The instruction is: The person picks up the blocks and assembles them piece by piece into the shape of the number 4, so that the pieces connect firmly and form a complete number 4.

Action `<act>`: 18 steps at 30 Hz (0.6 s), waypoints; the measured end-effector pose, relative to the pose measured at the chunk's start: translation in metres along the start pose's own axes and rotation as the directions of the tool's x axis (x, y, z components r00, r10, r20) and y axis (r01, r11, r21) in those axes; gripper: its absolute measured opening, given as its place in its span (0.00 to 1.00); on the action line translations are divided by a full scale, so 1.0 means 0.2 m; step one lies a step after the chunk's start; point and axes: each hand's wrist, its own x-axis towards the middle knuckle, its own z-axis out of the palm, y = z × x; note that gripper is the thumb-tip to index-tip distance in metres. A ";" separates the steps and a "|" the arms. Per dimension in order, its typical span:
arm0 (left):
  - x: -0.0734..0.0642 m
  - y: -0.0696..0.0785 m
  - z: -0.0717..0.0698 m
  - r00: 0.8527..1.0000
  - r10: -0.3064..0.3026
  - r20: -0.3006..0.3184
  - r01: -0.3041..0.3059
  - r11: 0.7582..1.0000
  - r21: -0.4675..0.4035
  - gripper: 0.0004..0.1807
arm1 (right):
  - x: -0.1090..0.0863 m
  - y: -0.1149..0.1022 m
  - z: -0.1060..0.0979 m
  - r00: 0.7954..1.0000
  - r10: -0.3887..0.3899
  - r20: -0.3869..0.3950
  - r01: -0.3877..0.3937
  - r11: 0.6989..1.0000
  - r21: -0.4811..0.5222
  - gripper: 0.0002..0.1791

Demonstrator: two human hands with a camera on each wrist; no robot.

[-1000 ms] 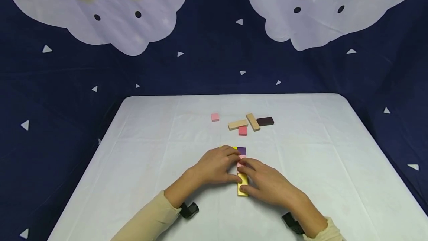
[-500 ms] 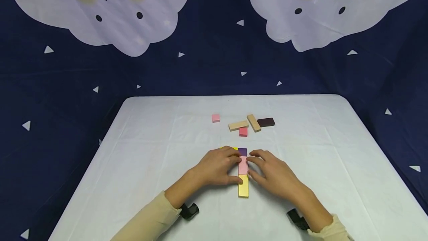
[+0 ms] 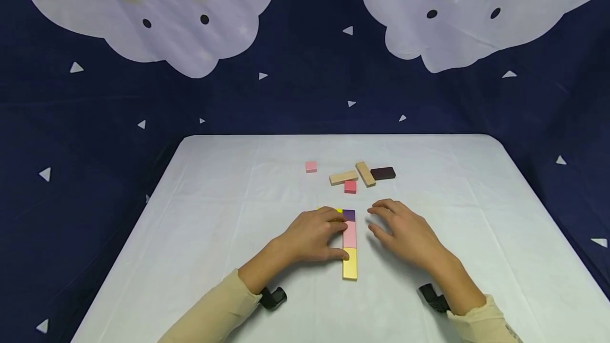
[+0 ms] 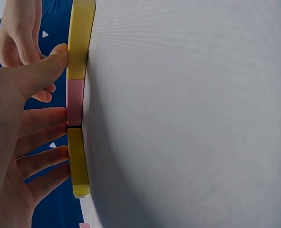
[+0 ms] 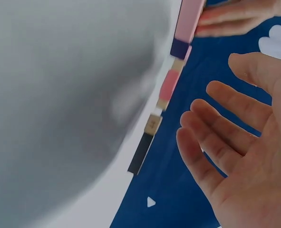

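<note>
In the head view a row of blocks runs toward me: a purple block [image 3: 349,215] at the far end, a pink block [image 3: 350,236] in the middle, a pale yellow block [image 3: 350,270] nearest. A brighter yellow block [image 4: 77,159] lies left of the purple one, mostly hidden under my left hand [image 3: 312,236]. That hand rests its fingertips on the blocks, with the thumb touching the pale yellow block's left side. My right hand [image 3: 405,232] hovers right of the row, fingers spread and relaxed, holding nothing.
Behind the row lie a small pink block [image 3: 311,167], a red block [image 3: 350,187], two wooden blocks, one of them slanted [image 3: 365,174], and a dark brown block [image 3: 383,173]. All are on the white table [image 3: 214,189]. A dark blue cloth [image 3: 305,105] hangs behind.
My right hand has let go of the row and moved away to the right and slightly up. The left hand stays in place on the blocks.
</note>
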 end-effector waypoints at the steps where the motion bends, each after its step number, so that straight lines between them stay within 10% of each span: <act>1: 0.00 0.00 0.00 1.000 -0.001 0.001 0.001 1.000 -0.002 0.38 | 0.01 0.02 -0.01 1.000 0.009 0.001 -0.009 1.000 0.002 0.19; 18: 0.00 0.01 0.00 1.000 -0.018 0.004 0.018 1.000 -0.013 0.37 | 0.09 0.29 -0.04 0.990 0.133 -0.036 -0.130 0.989 0.071 0.16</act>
